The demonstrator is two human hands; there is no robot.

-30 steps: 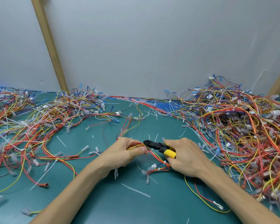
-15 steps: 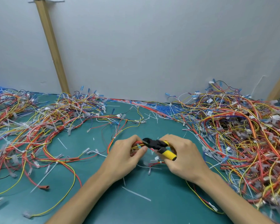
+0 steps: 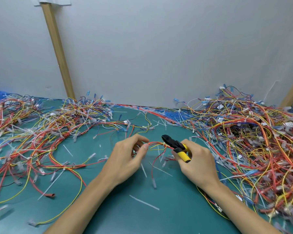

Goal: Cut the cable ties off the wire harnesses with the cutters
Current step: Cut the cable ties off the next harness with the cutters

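We work from 1 view alone, a wide-angle camera worn on the head. It faces forward and down onto the green mat (image 3: 108,208), with the cutters (image 3: 175,145) a little below mid-frame and close under us. Both forearms come in from the bottom edge, nearer to us than the cutters. The left hand (image 3: 125,158) pinches a wire harness (image 3: 156,143) just left of the cutters, and the right hand (image 3: 200,163) grips their yellow handles. Beyond the cutters, the grey wall (image 3: 159,56) fills the upper half. The mat's far edge looks curved, and the wooden post (image 3: 57,53) far left of the cutters leans.
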